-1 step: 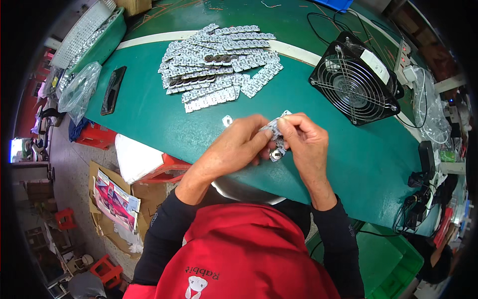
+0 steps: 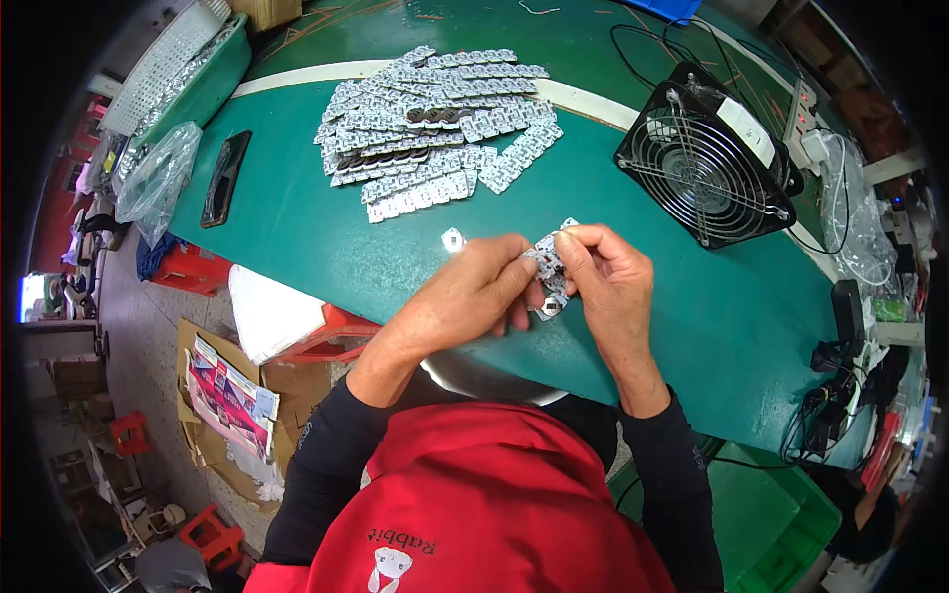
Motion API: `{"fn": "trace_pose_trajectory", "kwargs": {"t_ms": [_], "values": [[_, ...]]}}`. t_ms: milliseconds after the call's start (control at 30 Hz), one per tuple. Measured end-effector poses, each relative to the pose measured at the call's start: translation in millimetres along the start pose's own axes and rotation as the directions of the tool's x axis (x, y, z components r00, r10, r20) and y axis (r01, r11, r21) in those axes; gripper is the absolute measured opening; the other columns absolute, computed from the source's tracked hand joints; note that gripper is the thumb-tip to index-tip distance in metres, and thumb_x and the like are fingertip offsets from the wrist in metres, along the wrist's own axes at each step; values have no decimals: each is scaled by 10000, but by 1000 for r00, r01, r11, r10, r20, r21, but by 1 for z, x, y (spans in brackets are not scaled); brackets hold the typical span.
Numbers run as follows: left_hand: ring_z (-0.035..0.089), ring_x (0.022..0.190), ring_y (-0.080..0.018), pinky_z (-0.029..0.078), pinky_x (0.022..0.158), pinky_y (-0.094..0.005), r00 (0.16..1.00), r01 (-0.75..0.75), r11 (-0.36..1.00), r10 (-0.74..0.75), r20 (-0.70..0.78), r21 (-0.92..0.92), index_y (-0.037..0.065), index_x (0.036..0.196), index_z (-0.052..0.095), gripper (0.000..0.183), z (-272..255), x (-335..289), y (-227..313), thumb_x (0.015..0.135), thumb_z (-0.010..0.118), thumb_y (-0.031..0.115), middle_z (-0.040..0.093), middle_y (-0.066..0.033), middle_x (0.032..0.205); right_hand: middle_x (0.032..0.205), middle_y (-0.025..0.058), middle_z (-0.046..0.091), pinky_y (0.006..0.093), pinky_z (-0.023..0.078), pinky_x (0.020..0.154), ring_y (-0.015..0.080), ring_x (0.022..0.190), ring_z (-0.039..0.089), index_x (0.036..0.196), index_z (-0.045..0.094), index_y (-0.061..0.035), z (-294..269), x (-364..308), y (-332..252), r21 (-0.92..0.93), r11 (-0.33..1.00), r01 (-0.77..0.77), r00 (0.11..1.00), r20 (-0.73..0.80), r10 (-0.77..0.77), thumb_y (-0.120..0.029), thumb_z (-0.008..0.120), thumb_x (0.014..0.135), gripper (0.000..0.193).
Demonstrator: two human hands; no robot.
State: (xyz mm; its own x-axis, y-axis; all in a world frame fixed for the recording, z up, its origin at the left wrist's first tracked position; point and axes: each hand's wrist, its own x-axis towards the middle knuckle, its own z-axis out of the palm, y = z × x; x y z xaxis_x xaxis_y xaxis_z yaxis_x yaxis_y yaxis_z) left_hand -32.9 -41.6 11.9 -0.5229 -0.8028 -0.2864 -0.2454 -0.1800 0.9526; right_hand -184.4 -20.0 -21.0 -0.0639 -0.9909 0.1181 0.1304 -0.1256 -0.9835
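Since the white strip has tipped a little, the head view shows more dark squares.
Both hands are still busy with it: the left hand has fingers pinched on its left side, the right hand near its far end. So the strip sits between them, above the green desk. One loose white piece lies just beyond the left hand.
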Motion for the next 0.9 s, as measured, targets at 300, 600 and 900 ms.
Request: {"fn": "trace_pose_trajectory", "kwargs": {"t_ms": [300, 600, 900], "values": [[532, 517, -83, 422, 435, -225, 990, -82, 983, 100, -104, 166, 15, 842, 509, 203, 13, -1, 0, 945, 399, 151, 572, -22, 664, 596, -4, 522, 192, 370, 428, 45, 473, 456, 821, 587, 10, -3, 6, -3, 238, 913, -331, 943, 35, 332, -168, 572, 873, 186], [583, 489, -184, 453, 451, -297, 901, -179, 851, 344, -266, 493, -22, 875, 516, 142, 27, 5, -14, 910, 450, 98, 598, -114, 643, 601, -18, 543, 183, 359, 410, 19, 474, 458, 796, 579, 11, 4, 4, 4, -73, 997, 3, 992, -122, -12, -104, 580, 860, 131], [573, 536, -300, 438, 475, -370, 700, -325, 638, 659, -276, 699, -12, 866, 512, 53, 32, 10, -19, 869, 482, 32, 559, -144, 610, 585, -8, 536, 176, 362, 395, 25, 444, 448, 790, 578, 19, 4, 4, 3, 105, 990, -95, 980, -166, 112, -99, 579, 860, 137]]}}
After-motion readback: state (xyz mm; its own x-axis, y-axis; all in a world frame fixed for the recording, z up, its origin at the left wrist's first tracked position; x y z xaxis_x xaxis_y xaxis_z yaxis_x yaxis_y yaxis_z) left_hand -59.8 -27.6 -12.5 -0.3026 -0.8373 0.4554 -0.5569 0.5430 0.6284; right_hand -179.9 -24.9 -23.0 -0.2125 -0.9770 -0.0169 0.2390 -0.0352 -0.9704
